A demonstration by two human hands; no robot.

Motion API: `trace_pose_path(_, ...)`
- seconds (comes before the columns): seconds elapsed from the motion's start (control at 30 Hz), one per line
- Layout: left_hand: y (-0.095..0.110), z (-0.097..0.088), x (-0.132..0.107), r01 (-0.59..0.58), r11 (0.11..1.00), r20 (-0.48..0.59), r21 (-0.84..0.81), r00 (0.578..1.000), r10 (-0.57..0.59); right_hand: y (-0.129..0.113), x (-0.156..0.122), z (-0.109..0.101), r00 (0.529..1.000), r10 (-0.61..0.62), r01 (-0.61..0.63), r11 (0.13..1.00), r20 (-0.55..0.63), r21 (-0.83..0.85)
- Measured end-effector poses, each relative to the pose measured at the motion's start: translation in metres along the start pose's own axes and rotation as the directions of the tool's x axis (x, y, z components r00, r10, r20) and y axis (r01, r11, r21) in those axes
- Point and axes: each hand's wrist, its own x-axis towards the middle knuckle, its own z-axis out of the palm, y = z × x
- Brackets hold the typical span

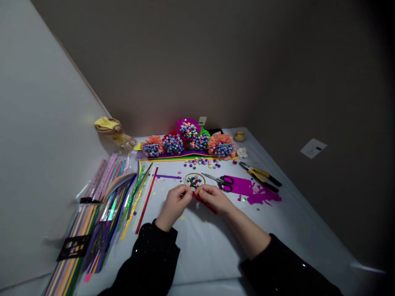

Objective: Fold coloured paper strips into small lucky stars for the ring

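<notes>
My left hand (176,202) and my right hand (215,198) meet over the middle of the table, their fingers pinched close together. Between them runs a red paper strip (207,204), its free end trailing under my right hand. The bit of strip at the fingertips is mostly hidden. Just beyond the fingers stands a small round dish (204,179) with shiny folded paper stars (194,181) in it. Black-handled scissors (224,183) lie to the right of the dish. Another red strip (148,197) rests flat to the left of my left hand.
Packs of coloured paper strips (72,250) fill the left side. Crepe-paper flowers with star centres (173,144) line the back, with loose stars (202,163) before them. Yellow-black pliers (261,174) and magenta paper scraps (262,195) lie right. A bottle (123,142) stands back left.
</notes>
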Motion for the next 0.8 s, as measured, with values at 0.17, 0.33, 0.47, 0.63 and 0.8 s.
trace_pose_path(0.17, 0.0003, 0.0034, -0.0014, -0.075, 0.992, -0.009, 0.103, 0.997, 0.076, 0.0049, 0.0027, 0.0009, 0.996, -0.004, -0.002, 0.997, -0.084, -0.077)
trace_pose_path(0.33, -0.0046, 0.0058, -0.0025, -0.176, 0.981, -0.029, 0.086, 0.983, 0.179, 0.0039, 0.0024, 0.0001, 0.993, -0.038, 0.033, 0.998, -0.11, -0.05)
trace_pose_path(0.47, -0.0061, 0.005, -0.0021, -0.328, 0.941, 0.006, 0.081, 0.945, 0.328, 0.0032, 0.0006, 0.0007, 0.996, -0.015, 0.014, 1.0, -0.09, -0.011)
trace_pose_path(0.63, -0.0044, 0.0034, -0.0023, -0.352, 0.931, -0.046, 0.092, 0.933, 0.357, 0.0035, 0.0009, 0.0002, 0.998, -0.005, 0.005, 1.0, -0.06, 0.004)
trace_pose_path(0.8, -0.0064, 0.0021, -0.0019, -0.345, 0.935, -0.052, 0.085, 0.935, 0.35, 0.0057, 0.0028, -0.0024, 0.999, -0.025, 0.024, 0.999, -0.039, -0.026)
